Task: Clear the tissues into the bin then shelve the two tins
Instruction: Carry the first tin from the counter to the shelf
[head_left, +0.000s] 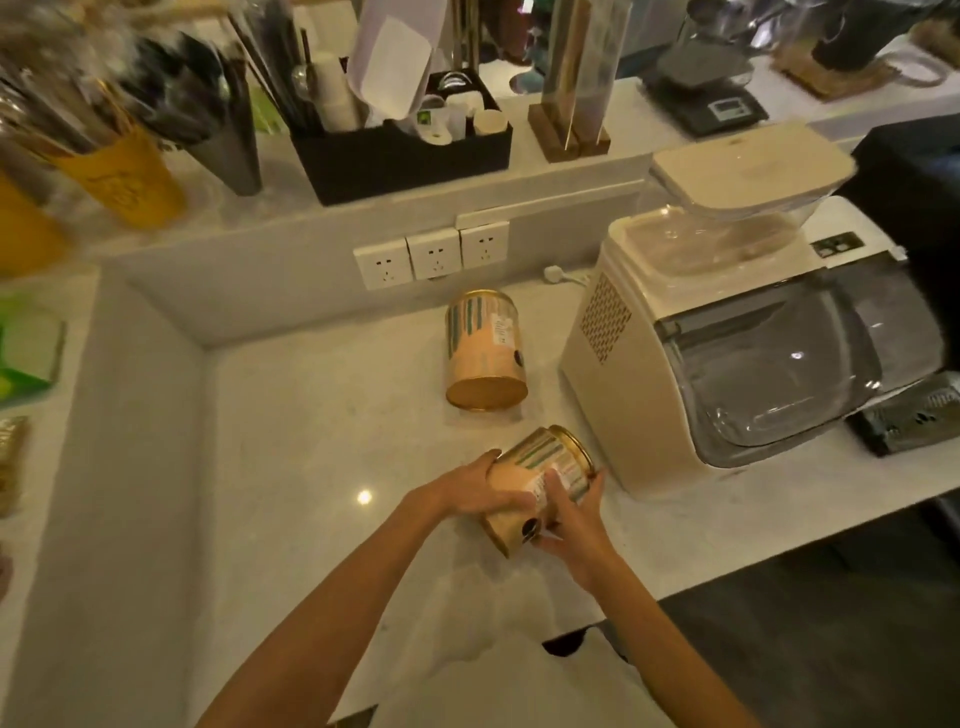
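Two peach-and-gold striped tins are on the white marble counter (311, 415). The far tin (485, 358) lies on its side near the back wall, its gold end facing me, untouched. The near tin (540, 486) is tilted on its side, held between both hands. My left hand (480, 488) grips its left flank and my right hand (569, 514) wraps its right flank near the label. No tissues or bin are in view.
A cream machine with a clear lid (727, 353) stands just right of the tins. Wall sockets (431, 254) sit behind. The raised ledge holds a black organiser (400, 150), yellow cups (124, 176) and a scale (711, 104). The counter's front edge runs at lower right.
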